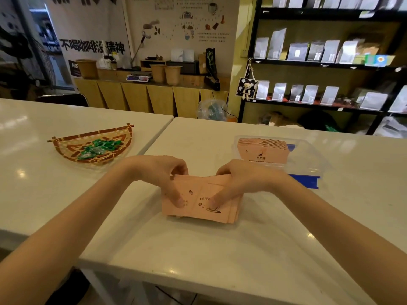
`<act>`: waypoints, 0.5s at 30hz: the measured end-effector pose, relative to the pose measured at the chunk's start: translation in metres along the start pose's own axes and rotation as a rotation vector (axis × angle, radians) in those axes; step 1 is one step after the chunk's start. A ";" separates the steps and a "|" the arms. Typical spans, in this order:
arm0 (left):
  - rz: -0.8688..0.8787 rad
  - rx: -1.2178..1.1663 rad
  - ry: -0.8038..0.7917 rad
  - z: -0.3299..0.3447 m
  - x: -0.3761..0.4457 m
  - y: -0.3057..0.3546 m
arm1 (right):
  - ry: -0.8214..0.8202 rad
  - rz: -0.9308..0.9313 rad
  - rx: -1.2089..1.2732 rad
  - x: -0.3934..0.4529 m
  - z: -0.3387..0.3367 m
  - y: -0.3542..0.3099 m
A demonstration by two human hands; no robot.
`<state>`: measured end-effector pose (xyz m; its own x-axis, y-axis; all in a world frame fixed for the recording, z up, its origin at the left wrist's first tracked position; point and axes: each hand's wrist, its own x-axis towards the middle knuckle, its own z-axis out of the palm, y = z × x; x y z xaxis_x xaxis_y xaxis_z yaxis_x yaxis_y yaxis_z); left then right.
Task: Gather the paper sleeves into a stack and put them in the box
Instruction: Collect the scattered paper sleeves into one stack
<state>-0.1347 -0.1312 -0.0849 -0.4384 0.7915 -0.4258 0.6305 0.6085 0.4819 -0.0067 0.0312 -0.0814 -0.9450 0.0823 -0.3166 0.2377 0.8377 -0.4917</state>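
Both hands grip one bunch of pink sleeves [201, 199] that stands on its lower edge on the white table [198, 249], just in front of the box [306, 164]. The left hand [164, 172] is curled over the bunch's left top corner, fingers behind and thumb pressed on the front face, pinching the paper. The right hand [239, 179] closes on the right top corner the same way, its fingers spread down the front near the print. The bunch is uneven: the sleeves on the right side fan out at the bottom corner.

On the front sleeve the letters "COFFE" can be read, the rest hidden by a finger, with drawn coffee beans and a cup on a saucer. Smaller print under the left thumb is too blurred to read.

The box is clear plastic with blue clips and sits open on the table. Inside it lies a second stack [263, 148] of pink sleeves, fanned, with a small dark logo whose characters cannot be read.

Left of the box, on the adjoining table, a woven basket [66, 148] holds green-wrapped sweets [99, 147]. Far behind the box, a wall banner [92, 47] bears large Chinese characters, partly covered.
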 end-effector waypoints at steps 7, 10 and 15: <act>0.204 0.067 0.244 0.024 -0.002 0.041 | 0.237 -0.017 0.079 -0.041 -0.001 0.029; 0.282 0.010 0.288 0.034 0.006 0.059 | 0.323 -0.011 0.134 -0.058 -0.005 0.044; 0.307 -0.003 0.263 0.044 0.020 0.072 | 0.341 0.043 0.201 -0.069 0.000 0.060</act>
<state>-0.0700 -0.0743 -0.0920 -0.3790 0.9240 -0.0509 0.7563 0.3409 0.5583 0.0731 0.0760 -0.0886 -0.9457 0.3177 -0.0694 0.2858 0.7101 -0.6434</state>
